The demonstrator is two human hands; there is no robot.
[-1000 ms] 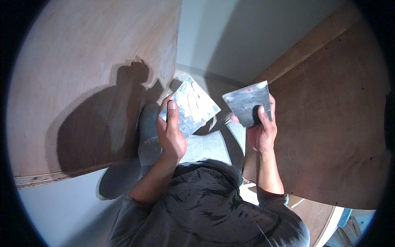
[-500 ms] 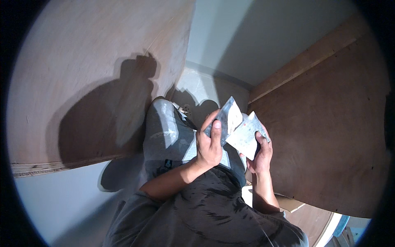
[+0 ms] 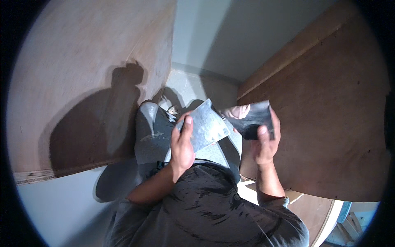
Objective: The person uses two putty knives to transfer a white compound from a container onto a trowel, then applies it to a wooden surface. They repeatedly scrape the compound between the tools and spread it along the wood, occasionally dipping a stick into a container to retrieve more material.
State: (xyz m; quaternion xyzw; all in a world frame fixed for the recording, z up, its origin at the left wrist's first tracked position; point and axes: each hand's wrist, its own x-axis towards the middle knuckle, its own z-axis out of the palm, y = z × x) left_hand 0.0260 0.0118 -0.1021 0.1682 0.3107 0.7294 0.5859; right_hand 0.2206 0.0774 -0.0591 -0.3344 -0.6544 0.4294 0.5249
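Observation:
My left hand (image 3: 182, 144) grips a flat grey metal putty scraper (image 3: 203, 127), thumb on its upper face and fingers beneath. Whitish smears mark that blade. Beside it, my right hand (image 3: 265, 144) is closed on a second flat putty scraper (image 3: 252, 126), whose face looks dark and shiny with a pale patch near its far left edge. The two blades come together or overlap slightly at their facing corners; exact contact is hard to tell. Both are held above my lap, and any handles are hidden by my hands.
A tall wooden panel (image 3: 94, 53) rises at the left, bearing my shadow. Another brown panel (image 3: 321, 119) stands close by on the right. Ahead is a pale wall (image 3: 247, 37) above a tiled floor (image 3: 185, 84). Cardboard and boards lie at lower right.
My hands have moved apart a little, the left one leftward. Both scrapers have turned: the left shows its grey face, the right its dark face. The view has shifted slightly.

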